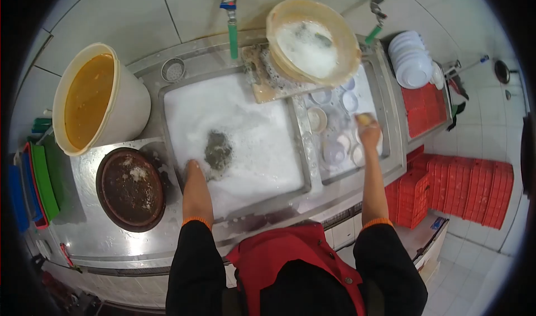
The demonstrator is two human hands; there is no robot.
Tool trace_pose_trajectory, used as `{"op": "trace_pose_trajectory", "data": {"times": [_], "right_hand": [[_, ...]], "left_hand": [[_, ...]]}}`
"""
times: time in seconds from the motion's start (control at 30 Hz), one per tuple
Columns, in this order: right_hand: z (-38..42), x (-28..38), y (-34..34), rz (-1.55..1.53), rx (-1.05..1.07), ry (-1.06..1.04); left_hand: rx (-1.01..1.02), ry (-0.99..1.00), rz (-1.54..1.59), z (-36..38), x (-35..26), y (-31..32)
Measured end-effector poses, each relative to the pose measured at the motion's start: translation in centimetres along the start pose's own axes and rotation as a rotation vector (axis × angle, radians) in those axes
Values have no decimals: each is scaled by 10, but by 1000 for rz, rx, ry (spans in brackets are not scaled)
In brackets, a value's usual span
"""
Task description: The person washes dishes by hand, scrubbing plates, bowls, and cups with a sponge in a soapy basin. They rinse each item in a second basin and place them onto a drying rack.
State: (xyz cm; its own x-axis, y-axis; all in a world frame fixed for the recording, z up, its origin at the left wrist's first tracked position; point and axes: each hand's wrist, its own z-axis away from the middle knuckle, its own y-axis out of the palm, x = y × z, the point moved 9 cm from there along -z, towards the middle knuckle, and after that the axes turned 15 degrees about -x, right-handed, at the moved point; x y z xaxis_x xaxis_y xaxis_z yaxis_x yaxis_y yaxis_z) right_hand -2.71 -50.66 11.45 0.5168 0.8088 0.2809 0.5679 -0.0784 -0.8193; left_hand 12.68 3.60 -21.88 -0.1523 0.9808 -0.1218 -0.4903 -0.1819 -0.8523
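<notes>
My left hand point(194, 173) reaches into the left sink basin point(304, 165), its fingers hidden under thick white suds point(251, 143). Beside it is a dark gap in the foam point(218, 150). Over the right basin point(329, 177), my right hand point(369, 134) is closed around a small yellowish thing point(364, 118) whose kind I cannot make out. Several small pale bowls, among them a white bowl point(349, 101) and a cream bowl point(316, 119), lie in the soapy water below and left of that hand.
A large basin of suds point(272, 34) rests on a board point(262, 95) across the sinks. At left stand a bucket of orange-brown liquid point(131, 101) and a brown round dish point(131, 190). Stacked white bowls point(413, 65) and red crates point(469, 187) are at right. Taps hang above.
</notes>
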Motion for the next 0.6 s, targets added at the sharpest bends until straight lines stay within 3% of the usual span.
{"op": "trace_pose_trajectory", "data": {"times": [0.03, 0.1, 0.17, 0.27, 0.33, 0.4, 0.43, 0.47, 0.53, 0.6], "right_hand": [[-28, 26, -15, -212, -149, -74], [-73, 96, -38, -312, -207, -77], [-107, 175, -33, -598, -124, -283], [-129, 242, 49, -479, 166, -499], [-129, 243, 122, -500, 307, -519], [-112, 227, 195, 57, 321, -872], [-110, 230, 205, 42, 325, -877], [-110, 212, 225, 67, 503, -656], [-111, 193, 245, 89, 668, -439], [-118, 191, 257, 36, 663, -623]], "left_hand": [[-20, 13, 3, -14, -6, -5], [-40, 39, 10, -36, -25, -7], [-45, 69, 17, -53, -49, -9], [-22, 109, 15, -67, -78, -3], [-3, 129, 7, -66, -90, 3], [22, 147, -2, -55, -95, 12], [32, 153, -14, -48, -94, 16], [45, 155, -23, -41, -91, 21], [63, 157, -44, -24, -86, 28], [80, 151, -70, -8, -71, 36]]}}
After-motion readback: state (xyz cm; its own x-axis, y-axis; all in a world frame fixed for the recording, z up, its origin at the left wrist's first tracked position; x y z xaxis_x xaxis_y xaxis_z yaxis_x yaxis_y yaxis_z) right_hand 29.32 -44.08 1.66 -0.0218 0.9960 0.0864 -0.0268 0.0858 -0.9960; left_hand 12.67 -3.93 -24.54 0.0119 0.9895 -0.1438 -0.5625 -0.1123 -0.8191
